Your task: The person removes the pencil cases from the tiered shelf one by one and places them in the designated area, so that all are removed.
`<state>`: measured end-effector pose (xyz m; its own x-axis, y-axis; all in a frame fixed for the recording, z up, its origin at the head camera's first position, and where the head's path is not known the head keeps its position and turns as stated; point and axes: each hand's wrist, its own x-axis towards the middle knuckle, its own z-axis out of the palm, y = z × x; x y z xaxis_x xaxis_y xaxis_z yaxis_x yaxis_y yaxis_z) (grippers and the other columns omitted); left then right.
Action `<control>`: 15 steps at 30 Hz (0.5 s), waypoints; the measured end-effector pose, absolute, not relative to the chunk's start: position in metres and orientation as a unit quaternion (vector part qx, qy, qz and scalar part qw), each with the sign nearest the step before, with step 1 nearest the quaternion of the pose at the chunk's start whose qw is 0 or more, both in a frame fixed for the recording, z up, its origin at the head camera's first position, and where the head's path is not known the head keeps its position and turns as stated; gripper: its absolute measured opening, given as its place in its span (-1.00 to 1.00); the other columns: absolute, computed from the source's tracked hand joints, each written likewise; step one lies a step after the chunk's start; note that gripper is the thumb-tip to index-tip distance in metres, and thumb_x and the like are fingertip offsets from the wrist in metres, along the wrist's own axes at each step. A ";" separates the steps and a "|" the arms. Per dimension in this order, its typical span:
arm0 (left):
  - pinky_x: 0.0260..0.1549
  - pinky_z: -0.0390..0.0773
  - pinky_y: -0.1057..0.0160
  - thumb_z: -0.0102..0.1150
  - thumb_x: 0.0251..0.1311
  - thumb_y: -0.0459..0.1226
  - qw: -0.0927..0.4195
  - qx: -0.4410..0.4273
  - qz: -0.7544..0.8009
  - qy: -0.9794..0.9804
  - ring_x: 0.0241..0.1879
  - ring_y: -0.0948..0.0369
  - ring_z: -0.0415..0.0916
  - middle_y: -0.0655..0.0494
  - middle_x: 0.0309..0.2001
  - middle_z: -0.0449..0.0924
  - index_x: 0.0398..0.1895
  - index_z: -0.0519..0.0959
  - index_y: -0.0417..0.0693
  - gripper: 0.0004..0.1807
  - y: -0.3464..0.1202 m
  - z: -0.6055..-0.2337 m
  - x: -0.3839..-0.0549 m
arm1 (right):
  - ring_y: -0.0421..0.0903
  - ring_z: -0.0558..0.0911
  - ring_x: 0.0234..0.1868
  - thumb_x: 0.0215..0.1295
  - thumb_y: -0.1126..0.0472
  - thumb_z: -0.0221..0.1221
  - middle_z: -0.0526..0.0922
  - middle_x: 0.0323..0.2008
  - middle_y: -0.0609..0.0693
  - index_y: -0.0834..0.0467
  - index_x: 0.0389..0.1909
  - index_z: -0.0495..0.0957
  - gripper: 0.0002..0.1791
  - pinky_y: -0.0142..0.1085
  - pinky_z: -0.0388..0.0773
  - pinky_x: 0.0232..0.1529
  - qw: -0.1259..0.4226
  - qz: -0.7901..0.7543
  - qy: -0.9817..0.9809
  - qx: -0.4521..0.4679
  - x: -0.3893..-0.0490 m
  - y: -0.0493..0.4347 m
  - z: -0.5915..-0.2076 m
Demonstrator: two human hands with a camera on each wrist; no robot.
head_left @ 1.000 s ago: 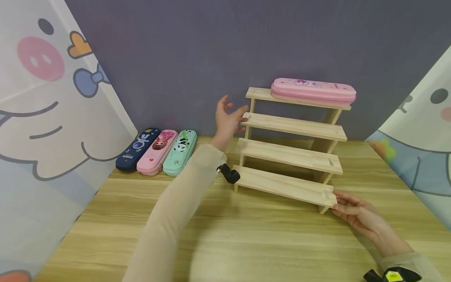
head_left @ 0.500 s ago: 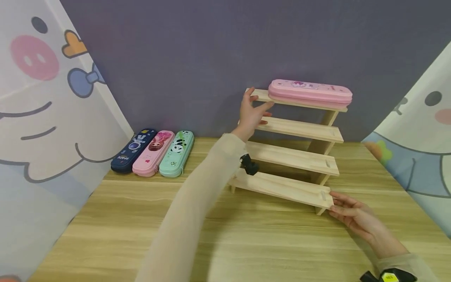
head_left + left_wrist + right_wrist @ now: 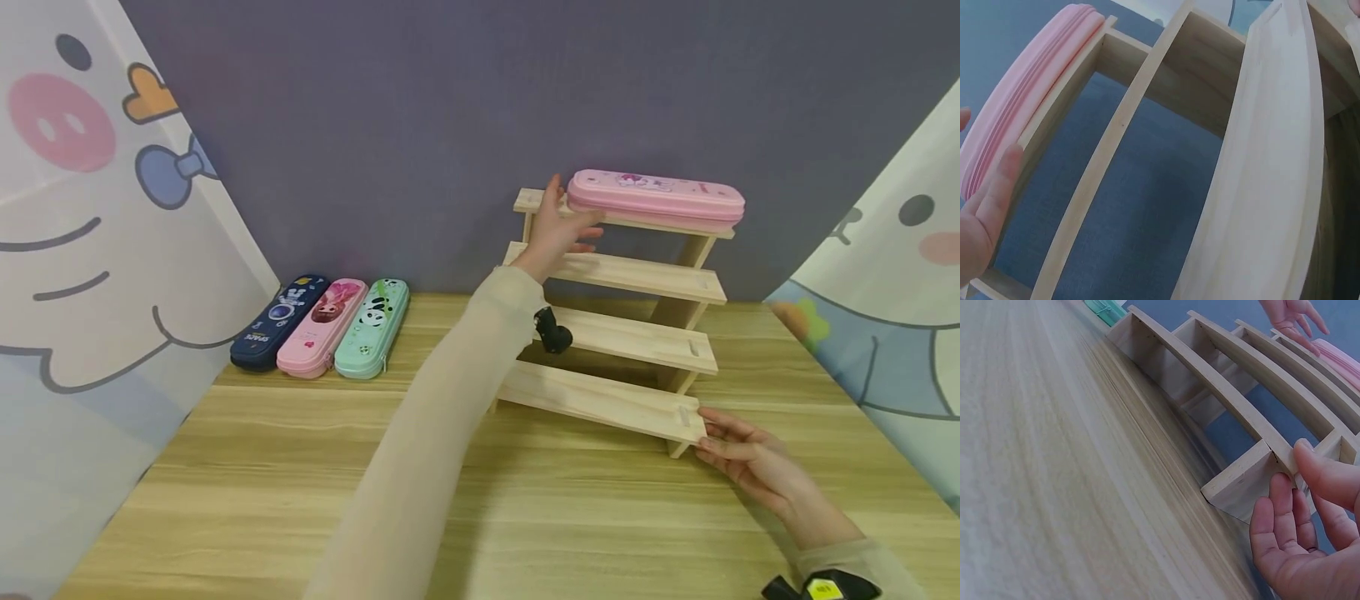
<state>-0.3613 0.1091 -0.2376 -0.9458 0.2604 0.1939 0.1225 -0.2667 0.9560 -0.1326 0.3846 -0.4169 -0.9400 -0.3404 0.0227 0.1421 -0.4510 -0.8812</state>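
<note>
A pink zippered pencil case [image 3: 656, 200] lies lengthwise on the top step of a four-tier wooden display rack [image 3: 600, 398]. At its left end is my left hand [image 3: 553, 235], fingers spread, the thumb along the front side. In the left wrist view the thumb [image 3: 1007, 169] lies against or very near the pink case [image 3: 1035, 94]; the other fingers are mostly out of frame. My right hand [image 3: 757, 462] pinches the right end of the lowest step. In the right wrist view its thumb [image 3: 1322, 472] is on the board, with curled fingers below.
Three more pencil cases lie side by side on the wooden table [image 3: 300, 483] at the back left: navy with a space print [image 3: 281, 321], pink with a doll print [image 3: 322, 327], mint with a panda [image 3: 372, 327]. A dark grey wall [image 3: 375, 125] stands behind the rack.
My left hand has moved right, from beside the rack to the left end of the pink pencil case on top. The right hand keeps its hold on the lowest step.
</note>
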 end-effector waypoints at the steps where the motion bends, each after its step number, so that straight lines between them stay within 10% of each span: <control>1: -0.25 0.74 0.05 0.33 0.22 -0.42 0.049 0.158 0.784 0.599 -0.06 -0.07 0.65 0.15 0.56 -0.07 0.62 -0.15 0.17 0.07 0.111 -0.237 -0.361 | -0.09 0.64 -0.03 0.44 0.61 -0.15 0.60 -0.05 0.01 0.06 0.13 0.64 -0.44 -0.30 0.64 0.02 0.144 -0.847 0.503 -0.099 -0.133 0.385 -0.417; 15: -0.50 0.75 0.09 0.40 0.10 -0.50 0.032 0.139 0.805 0.575 -0.23 0.05 0.61 0.11 -0.03 0.25 0.48 0.13 0.05 -0.08 0.123 -0.237 -0.344 | -0.09 0.63 -0.01 0.45 0.61 -0.19 0.59 -0.01 0.01 0.06 0.16 0.62 -0.42 -0.30 0.62 0.04 0.164 -0.846 0.494 -0.115 -0.136 0.388 -0.415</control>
